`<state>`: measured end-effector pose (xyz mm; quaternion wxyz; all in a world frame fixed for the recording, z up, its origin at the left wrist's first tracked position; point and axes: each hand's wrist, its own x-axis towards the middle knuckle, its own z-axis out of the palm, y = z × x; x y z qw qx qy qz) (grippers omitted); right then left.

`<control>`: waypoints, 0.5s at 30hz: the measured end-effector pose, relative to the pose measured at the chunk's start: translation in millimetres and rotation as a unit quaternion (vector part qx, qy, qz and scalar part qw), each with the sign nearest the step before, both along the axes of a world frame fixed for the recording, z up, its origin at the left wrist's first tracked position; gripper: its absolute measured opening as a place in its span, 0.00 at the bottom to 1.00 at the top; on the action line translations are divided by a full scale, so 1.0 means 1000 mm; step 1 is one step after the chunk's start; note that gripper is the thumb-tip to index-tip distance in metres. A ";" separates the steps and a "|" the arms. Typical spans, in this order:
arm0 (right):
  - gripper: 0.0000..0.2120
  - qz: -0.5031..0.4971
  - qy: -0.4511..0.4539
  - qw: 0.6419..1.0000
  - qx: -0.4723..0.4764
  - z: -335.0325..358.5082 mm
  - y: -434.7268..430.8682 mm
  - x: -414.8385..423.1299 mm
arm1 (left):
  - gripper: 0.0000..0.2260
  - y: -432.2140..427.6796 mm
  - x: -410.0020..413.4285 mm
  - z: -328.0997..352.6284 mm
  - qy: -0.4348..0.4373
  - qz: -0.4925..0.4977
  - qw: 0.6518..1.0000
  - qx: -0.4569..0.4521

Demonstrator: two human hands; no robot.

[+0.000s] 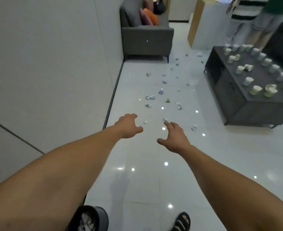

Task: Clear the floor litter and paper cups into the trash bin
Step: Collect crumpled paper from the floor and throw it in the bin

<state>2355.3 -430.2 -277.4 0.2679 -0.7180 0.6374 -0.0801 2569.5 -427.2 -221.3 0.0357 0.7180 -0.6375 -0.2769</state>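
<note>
1. The left hand (128,126) is reaching forward over the floor (137,180), its fingers apart and loosely curved, gripping nothing.
2. The right hand (175,139) is reaching forward beside it, fingers spread and thumb turned inward, likewise carrying nothing; bare tile is showing between the two hands.
3. One scrap (165,120) is lying just beyond the right index fingertip (whether finger and paper are touching cannot be told).
4. The floor litter (150,97) is lying scattered as small crumpled pieces, white with green and blue. It is running along the middle of the floor from just ahead of the hands toward the far edge, at the foot of the sofa (147,40), and is lying between the wall (46,64) and the table (257,110).
5. The paper cups (248,80) are sitting on the dark table. One row is running along its far long edge, and others are sitting nearer its left edge, some upright, some crushed or tipped.
6. The trash bin (90,219), dark and round, is standing at the floor's near edge close to the wall, partly hidden beneath the left forearm; crumpled white paper is showing inside it.
7. A foot in a black sandal (181,221) is resting on the floor to the right of the bin.
8. Cushions (148,16) are leaning on the sofa seat.
9. Two people (254,22) are standing beyond the table's far corner, showing legs and torsos only.
</note>
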 end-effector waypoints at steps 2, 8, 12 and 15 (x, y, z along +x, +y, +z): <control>0.40 -0.027 0.000 1.000 -0.012 0.008 -0.023 -0.047 | 0.33 -0.032 -0.048 0.005 0.001 -0.025 1.000 0.000; 0.41 -0.089 0.032 0.995 -0.013 0.031 -0.087 -0.190 | 0.33 -0.113 -0.187 0.013 0.021 -0.080 0.997 -0.006; 0.41 -0.111 0.034 0.993 -0.007 0.032 -0.127 -0.250 | 0.33 -0.159 -0.245 0.010 0.008 -0.109 0.994 0.011; 0.41 -0.117 0.030 0.993 -0.002 0.024 -0.157 -0.276 | 0.33 -0.197 -0.271 0.003 0.008 -0.117 0.993 0.017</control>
